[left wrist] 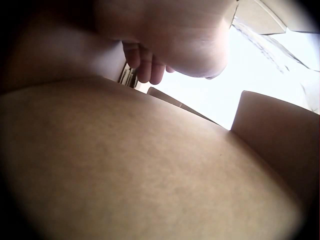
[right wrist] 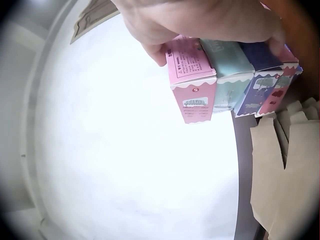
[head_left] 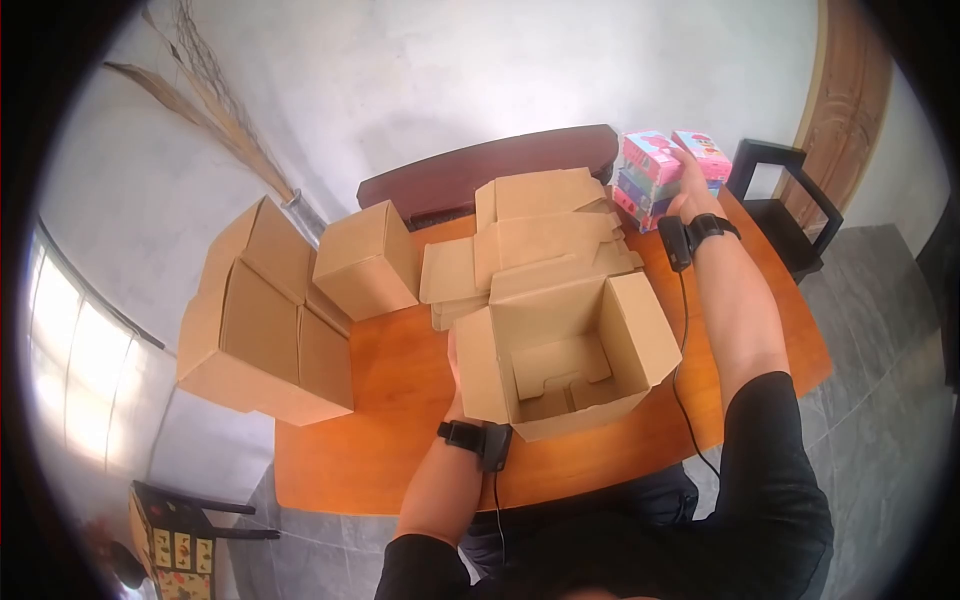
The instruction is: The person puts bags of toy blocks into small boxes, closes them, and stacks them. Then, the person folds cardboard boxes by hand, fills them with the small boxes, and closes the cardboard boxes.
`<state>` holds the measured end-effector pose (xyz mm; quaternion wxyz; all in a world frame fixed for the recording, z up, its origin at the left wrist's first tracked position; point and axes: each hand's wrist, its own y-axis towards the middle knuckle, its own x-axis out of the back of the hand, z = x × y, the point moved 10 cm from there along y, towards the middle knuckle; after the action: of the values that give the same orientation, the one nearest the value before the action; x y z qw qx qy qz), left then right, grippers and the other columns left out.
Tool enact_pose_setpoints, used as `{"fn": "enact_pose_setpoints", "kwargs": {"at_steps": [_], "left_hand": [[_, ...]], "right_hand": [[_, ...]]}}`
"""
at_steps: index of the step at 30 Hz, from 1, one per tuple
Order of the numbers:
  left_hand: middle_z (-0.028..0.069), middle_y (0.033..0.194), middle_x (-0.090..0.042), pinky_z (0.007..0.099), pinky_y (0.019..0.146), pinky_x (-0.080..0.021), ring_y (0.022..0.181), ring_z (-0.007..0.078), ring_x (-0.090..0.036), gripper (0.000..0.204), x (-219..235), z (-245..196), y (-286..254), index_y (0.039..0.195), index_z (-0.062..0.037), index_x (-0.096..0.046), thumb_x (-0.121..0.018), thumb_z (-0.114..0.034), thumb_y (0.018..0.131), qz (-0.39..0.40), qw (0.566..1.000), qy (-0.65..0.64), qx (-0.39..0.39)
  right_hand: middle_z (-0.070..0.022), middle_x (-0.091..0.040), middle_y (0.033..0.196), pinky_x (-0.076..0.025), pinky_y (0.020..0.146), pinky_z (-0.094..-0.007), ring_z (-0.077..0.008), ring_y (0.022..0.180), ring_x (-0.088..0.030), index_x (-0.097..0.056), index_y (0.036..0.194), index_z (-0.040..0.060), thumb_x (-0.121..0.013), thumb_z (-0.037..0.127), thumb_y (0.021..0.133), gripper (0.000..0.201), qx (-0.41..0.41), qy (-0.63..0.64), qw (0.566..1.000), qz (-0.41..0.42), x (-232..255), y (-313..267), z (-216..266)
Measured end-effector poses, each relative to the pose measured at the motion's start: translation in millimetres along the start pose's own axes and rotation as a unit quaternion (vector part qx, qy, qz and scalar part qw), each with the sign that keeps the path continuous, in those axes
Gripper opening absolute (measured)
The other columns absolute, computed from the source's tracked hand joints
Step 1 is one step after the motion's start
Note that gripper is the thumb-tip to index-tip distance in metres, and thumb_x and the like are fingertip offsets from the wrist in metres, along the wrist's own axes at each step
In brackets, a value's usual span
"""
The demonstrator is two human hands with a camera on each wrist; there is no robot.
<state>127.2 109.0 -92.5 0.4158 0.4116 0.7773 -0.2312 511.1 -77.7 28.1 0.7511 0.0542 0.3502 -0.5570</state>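
An open cardboard box (head_left: 560, 365) stands at the table's near edge, its flaps spread. My left hand (head_left: 455, 368) is at its left side, partly hidden by a flap. The left wrist view shows that hand (left wrist: 170, 37) with relaxed fingers above a broad cardboard surface (left wrist: 130, 155). At the far right, small pink, green and blue boxes (head_left: 640, 185) are stacked in columns. My right hand (head_left: 690, 185) is on them. In the right wrist view, the hand (right wrist: 200, 20) grips across a row of these boxes (right wrist: 192, 102), fingers bent over their edges.
Flattened cardboard (head_left: 530, 235) lies behind the open box. A closed carton (head_left: 365, 265) and larger cartons (head_left: 265, 330) stand at the left of the wooden table (head_left: 400, 450). A dark bench back (head_left: 490, 170) is behind, a black chair (head_left: 790, 215) at right. A cable (head_left: 687, 400) hangs from the right wrist.
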Motion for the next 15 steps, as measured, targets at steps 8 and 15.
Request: {"fn": "enact_pose_setpoints", "kwargs": {"at_steps": [8,15], "left_hand": [[0.0125,0.131,-0.057,0.0429,0.098,-0.050,0.117,0.0288,-0.057,0.067,2,3,1,0.138,-0.0071,-0.047,-0.036,-0.061,0.100,-0.004,1.000,-0.007,0.002],[0.0123,0.130,-0.057,0.0425,0.098,-0.051,0.116,0.0284,-0.058,0.065,1,5,2,0.138,-0.0070,-0.048,-0.036,-0.059,0.100,0.002,1.000,-0.008,0.004]], "right_hand": [[-0.0164,-0.046,0.148,-0.028,0.105,-0.0683,-0.0397,0.134,-0.042,-0.045,0.144,0.0162,-0.063,0.048,0.082,0.072,-0.014,0.000,1.000,0.004,-6,-36,-8],[-0.0140,-0.049,0.146,-0.032,0.104,-0.0647,-0.0374,0.132,-0.045,-0.047,0.143,0.0155,-0.062,0.047,0.084,0.069,-0.012,-0.034,0.999,-0.010,-2,-41,-9]]}}
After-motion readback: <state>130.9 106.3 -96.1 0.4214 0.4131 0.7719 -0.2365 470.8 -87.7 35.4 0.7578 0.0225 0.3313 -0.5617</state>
